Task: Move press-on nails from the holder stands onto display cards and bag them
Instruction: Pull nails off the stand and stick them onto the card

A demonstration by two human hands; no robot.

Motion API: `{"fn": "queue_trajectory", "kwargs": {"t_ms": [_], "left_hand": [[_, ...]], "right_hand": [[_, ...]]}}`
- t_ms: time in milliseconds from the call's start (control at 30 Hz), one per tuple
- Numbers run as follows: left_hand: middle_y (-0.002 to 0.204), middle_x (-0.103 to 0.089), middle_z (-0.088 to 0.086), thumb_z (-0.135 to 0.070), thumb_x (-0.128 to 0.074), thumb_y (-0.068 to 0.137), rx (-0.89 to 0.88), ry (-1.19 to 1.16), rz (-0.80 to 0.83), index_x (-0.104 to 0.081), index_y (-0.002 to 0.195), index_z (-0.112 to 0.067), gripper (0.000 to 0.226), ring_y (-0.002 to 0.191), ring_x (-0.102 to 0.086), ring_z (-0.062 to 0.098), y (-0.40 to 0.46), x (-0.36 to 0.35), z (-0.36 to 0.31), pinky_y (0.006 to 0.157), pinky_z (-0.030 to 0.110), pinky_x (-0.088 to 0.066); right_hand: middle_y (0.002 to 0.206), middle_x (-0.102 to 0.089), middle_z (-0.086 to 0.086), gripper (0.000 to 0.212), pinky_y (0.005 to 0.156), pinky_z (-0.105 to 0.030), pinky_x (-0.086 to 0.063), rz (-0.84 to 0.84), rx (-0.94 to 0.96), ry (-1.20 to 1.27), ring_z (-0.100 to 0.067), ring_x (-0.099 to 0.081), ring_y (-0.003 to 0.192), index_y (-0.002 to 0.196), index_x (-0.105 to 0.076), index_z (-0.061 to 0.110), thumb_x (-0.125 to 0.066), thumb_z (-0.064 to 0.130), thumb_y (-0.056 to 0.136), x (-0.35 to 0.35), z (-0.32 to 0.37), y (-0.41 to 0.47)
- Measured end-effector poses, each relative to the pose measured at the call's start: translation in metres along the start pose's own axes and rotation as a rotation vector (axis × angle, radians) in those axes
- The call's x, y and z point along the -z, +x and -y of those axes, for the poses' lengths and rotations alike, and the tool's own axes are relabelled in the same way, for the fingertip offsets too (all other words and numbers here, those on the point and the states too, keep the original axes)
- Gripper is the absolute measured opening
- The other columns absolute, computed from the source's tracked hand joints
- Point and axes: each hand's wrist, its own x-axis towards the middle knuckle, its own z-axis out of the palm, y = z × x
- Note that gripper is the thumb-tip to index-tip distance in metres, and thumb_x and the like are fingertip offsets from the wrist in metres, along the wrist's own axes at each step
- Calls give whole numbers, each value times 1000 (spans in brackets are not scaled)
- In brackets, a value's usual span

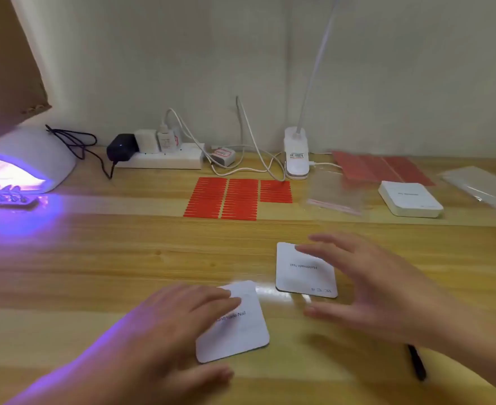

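Observation:
Two white display cards printed "Handmade Nail" lie on the wooden table. My left hand point(165, 325) rests with straight fingers on the near card point(240, 331). My right hand point(369, 285) hovers spread open over the right side of the far card point(302, 273), fingers straight, holding nothing. Nails on holder stands point(4, 191) sit under the lit UV lamp point(27, 159) at the far left. A clear bag point(332, 197) lies beyond the cards, to the right.
Red adhesive strips point(235, 197) lie mid-table. Behind are a power strip point(165, 159) with plugs and cables, a white clip lamp base point(296, 156), red sheets point(381, 168), a stack of white cards point(410, 200) and more clear bags point(483, 185). A black pen point(417, 363) lies near my right wrist.

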Motion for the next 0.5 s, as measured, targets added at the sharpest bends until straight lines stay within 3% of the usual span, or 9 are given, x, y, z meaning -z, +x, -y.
{"fn": "queue_trajectory", "kwargs": {"t_ms": [100,200,333,500], "left_hand": [[126,-55,-16,-65,-40,84,6,-90,33,-56,124,-31,56,115,-43,-5,11,-2,6,96,11,-28],[135,-43,-20,-62,-38,84,12,-172,26,-52,129,-30,57,124,-32,-7,29,-7,16,103,9,-16],[131,-23,-35,-57,-44,88,15,-268,32,-43,132,-36,49,126,-20,-16,53,-12,24,103,2,-11],[134,-26,-31,-40,-53,90,-21,-301,73,-33,138,-36,52,125,-21,-17,78,-17,26,104,3,-15]], "right_hand": [[151,-3,27,88,110,-25,-17,56,-34,-45,4,-2,137,138,-10,57,-37,86,59,-8,-5,18],[151,-15,23,83,107,-23,-19,45,-46,-47,1,-11,136,140,-18,51,-43,80,67,-11,-13,28],[139,-36,24,75,96,-20,-28,-17,-28,-92,0,-31,127,139,-28,45,-45,73,71,-4,-25,36],[113,-29,27,87,84,-19,-30,20,-130,149,6,-30,107,139,-26,44,-70,59,65,1,-35,43]]}}
